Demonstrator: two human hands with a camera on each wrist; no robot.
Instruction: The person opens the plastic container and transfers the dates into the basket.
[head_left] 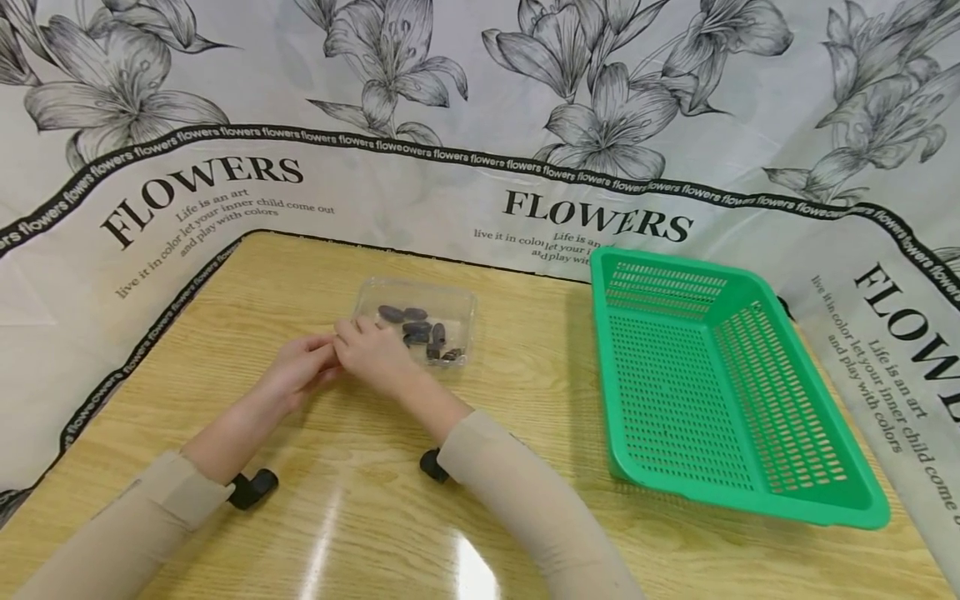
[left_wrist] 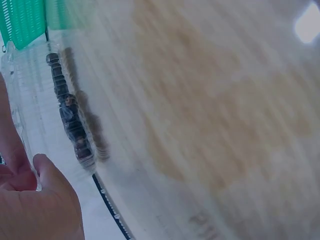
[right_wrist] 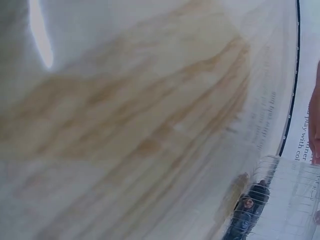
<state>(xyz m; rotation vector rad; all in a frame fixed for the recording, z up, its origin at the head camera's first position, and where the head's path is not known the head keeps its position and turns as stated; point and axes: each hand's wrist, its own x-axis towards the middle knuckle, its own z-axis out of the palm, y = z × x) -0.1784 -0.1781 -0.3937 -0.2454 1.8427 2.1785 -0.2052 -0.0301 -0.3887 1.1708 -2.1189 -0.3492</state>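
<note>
A clear plastic box sits on the table with several dark, oval pieces inside; their exact kind is unclear. At its near left corner my left hand and right hand meet. In the left wrist view, the left thumb and fingers pinch the box's edge. My right fingers curl over the same corner, their tips partly hidden in the head view. Low in the right wrist view, the box shows its see-through wall and some dark pieces. Whether its lid is closed cannot be told.
A green perforated basket stands on the right of the wood-patterned table. Flower-printed white cloth surrounds the back and sides. Black straps are at both wrists.
</note>
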